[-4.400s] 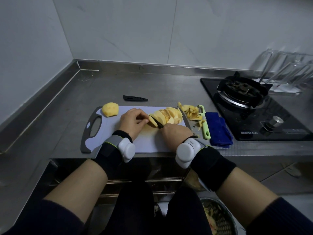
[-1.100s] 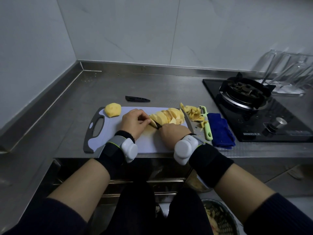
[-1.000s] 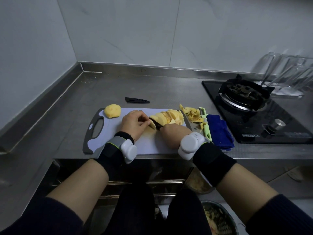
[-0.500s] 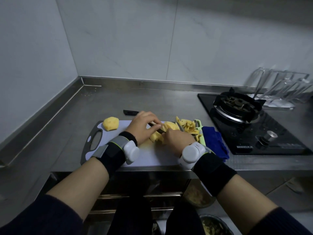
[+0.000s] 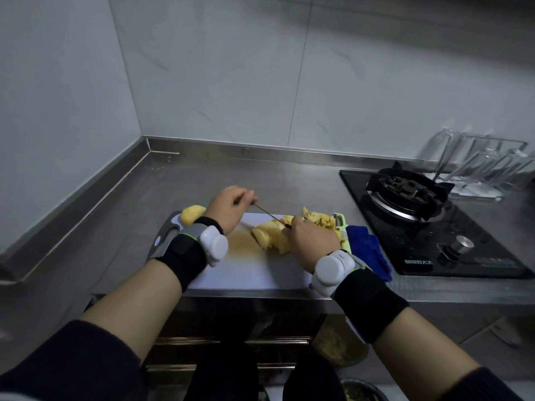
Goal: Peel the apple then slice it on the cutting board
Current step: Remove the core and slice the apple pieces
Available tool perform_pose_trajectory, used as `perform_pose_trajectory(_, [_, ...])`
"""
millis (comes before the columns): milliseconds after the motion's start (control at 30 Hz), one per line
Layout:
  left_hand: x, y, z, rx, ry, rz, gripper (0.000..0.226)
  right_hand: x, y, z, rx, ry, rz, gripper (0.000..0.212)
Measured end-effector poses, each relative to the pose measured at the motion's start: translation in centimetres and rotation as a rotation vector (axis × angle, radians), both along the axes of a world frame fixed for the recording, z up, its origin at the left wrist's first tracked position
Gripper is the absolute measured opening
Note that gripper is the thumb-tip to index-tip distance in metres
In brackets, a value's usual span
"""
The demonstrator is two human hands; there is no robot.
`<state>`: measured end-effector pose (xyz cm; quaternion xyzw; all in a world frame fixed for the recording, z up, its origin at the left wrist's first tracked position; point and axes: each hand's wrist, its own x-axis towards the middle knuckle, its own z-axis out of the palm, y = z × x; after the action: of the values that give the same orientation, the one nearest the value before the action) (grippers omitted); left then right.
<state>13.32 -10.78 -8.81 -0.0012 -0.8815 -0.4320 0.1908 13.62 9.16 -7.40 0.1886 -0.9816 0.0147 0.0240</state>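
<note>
Slicing seems almost done: apple slices lie on the board, one chunk at its far left corner. The right hand grips the knife; the left hand curls at the blade tip, holding what I cannot tell. Next the chunk needs cutting

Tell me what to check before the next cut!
1. Right hand grips the knife: ok.
2. Left hand fingers away from the blade: not ok, they are at its tip.
3. Apple slices on the cutting board: ok.
4. Uncut apple piece on the board: ok.
5. Peeler out of the way: ok, beside the board.
6. Sharp edge pointing down: cannot tell.
</note>
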Motion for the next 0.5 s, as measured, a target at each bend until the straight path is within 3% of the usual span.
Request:
perform_pose_trajectory(200, [1.0,-5.6,-0.3,-0.123,-0.058,0.152,0.010,0.6,-2.5,0.5,-0.100,-0.090,0.007,0.031])
perform_pose_trajectory(267, [1.2,-7.9,-0.8,-0.205,-0.171,0.211,0.028,0.9,-2.8,0.3,-0.179,-0.120,-0.006,0.027])
perform_pose_trajectory(400, [2.1,-10.6,-1.1,-0.332,-0.458,0.210,0.085,1.6,-3.9,-0.3,-0.253,-0.159,0.023,0.024])
perform_pose_trajectory(500, [2.1,-11.0,-2.1,-0.329,-0.502,0.205,0.081,2.2,-4.6,-0.6,-0.215,-0.145,0.035,0.025])
